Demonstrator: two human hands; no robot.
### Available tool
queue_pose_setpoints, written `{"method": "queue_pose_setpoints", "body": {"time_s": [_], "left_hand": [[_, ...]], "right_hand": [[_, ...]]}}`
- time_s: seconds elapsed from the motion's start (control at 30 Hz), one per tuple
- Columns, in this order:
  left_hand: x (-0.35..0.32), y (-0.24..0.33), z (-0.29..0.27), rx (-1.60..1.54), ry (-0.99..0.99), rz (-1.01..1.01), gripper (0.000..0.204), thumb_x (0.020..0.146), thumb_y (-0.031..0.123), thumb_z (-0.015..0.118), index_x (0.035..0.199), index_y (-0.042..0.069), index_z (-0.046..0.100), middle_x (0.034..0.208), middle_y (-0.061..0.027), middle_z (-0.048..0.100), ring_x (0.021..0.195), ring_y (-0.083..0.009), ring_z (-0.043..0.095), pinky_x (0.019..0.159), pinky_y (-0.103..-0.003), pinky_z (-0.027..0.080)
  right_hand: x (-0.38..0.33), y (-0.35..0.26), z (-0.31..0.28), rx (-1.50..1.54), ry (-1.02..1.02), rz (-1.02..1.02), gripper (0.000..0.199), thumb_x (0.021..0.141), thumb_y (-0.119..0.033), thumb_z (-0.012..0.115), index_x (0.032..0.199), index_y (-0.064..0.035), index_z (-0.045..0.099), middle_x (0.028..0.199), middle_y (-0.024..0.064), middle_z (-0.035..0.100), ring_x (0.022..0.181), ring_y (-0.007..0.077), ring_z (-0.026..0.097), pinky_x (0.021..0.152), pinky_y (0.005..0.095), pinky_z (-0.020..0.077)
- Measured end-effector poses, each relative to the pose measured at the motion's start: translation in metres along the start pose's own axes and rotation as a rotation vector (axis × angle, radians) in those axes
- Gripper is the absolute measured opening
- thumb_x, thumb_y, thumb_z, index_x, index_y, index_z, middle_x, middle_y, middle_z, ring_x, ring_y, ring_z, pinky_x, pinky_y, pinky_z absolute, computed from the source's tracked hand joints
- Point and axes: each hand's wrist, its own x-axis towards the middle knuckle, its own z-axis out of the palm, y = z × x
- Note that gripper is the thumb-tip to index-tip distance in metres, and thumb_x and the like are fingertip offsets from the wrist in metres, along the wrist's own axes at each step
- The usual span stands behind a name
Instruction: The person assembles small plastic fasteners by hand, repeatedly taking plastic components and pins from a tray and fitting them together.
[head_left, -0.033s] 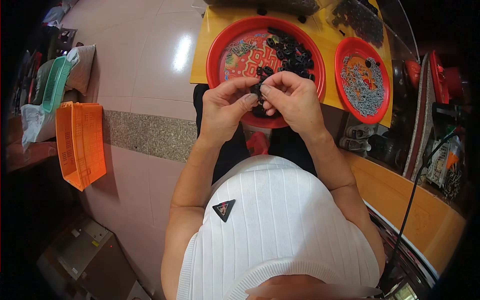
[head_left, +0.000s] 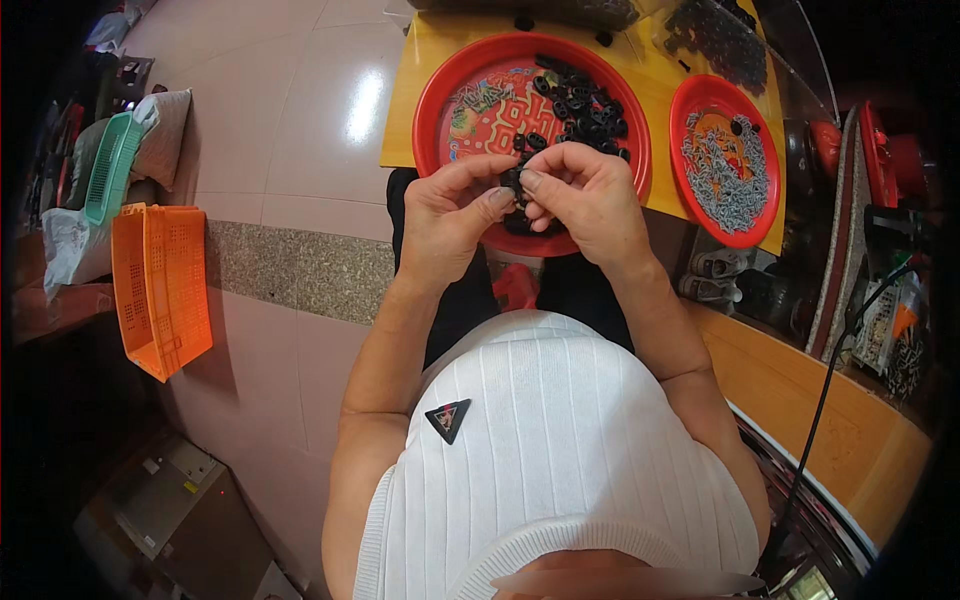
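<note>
Both hands' fingers (head_left: 503, 197) pinching small black part (head_left: 512, 180), black parts in large red tray (head_left: 436, 90), metal pieces in smaller red tray (head_left: 690, 100)

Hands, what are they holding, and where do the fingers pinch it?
A small black part, pinched between the fingertips of the left hand and right hand above the big red tray. Which part of it cannot be told.

Glossy red plastic tray (head_left: 440, 75); matt black parts (head_left: 585, 105).
</note>
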Motion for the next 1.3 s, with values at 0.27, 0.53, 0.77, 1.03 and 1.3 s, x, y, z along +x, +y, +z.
{"method": "queue_pose_setpoints", "body": {"time_s": [0.27, 0.53, 0.77, 1.03, 1.3], "left_hand": [[-0.001, 0.002, 0.003, 0.060, -0.052, 0.071, 0.024, 0.077, -0.007, 0.056, 0.101, -0.005, 0.057, 0.087, -0.0066, 0.059, 0.077, -0.0114, 0.058, 0.071, -0.022, 0.049], [-0.002, 0.001, 0.008, 0.118, -0.061, 0.135, 0.025, 0.075, -0.007, 0.058, 0.100, -0.004, 0.057, 0.090, -0.0073, 0.059, 0.077, -0.0100, 0.056, 0.068, -0.019, 0.047], [0.000, -0.002, 0.011, 0.283, -0.029, 0.193, 0.024, 0.076, -0.007, 0.057, 0.100, -0.004, 0.057, 0.090, -0.0070, 0.059, 0.077, -0.0102, 0.056, 0.068, -0.020, 0.048], [0.005, -0.001, 0.007, 0.135, 0.034, 0.118, 0.027, 0.078, -0.003, 0.057, 0.105, -0.004, 0.055, 0.086, -0.0076, 0.061, 0.072, -0.0101, 0.058, 0.065, -0.020, 0.048], [0.004, -0.001, 0.011, 0.100, 0.007, 0.105, 0.033, 0.077, -0.007, 0.056, 0.109, -0.005, 0.051, 0.090, -0.0067, 0.058, 0.080, -0.0104, 0.055, 0.071, -0.022, 0.046]], "right_hand": [[0.014, 0.020, -0.022, 0.429, -0.325, 0.155, 0.016, 0.077, -0.008, 0.063, 0.088, 0.0002, 0.055, 0.073, 0.0042, 0.057, 0.061, 0.0104, 0.057, 0.053, 0.0206, 0.0501], [0.016, 0.019, -0.025, 0.438, -0.417, 0.154, 0.017, 0.077, -0.009, 0.063, 0.087, -0.0009, 0.052, 0.073, 0.0036, 0.056, 0.062, 0.0108, 0.057, 0.056, 0.0214, 0.0510], [0.024, 0.021, -0.026, 0.321, -0.434, 0.136, 0.017, 0.078, -0.012, 0.063, 0.087, -0.0011, 0.052, 0.073, 0.0037, 0.056, 0.063, 0.0101, 0.057, 0.056, 0.0213, 0.0510], [0.028, 0.017, -0.027, 0.484, -0.456, 0.187, 0.014, 0.081, -0.011, 0.059, 0.088, 0.0001, 0.054, 0.076, 0.0045, 0.056, 0.064, 0.0114, 0.058, 0.057, 0.0228, 0.0518], [0.019, 0.008, -0.025, 0.317, -0.312, 0.137, 0.013, 0.081, -0.009, 0.058, 0.088, 0.0014, 0.055, 0.075, 0.0052, 0.057, 0.062, 0.0110, 0.058, 0.054, 0.0217, 0.0508]]}}
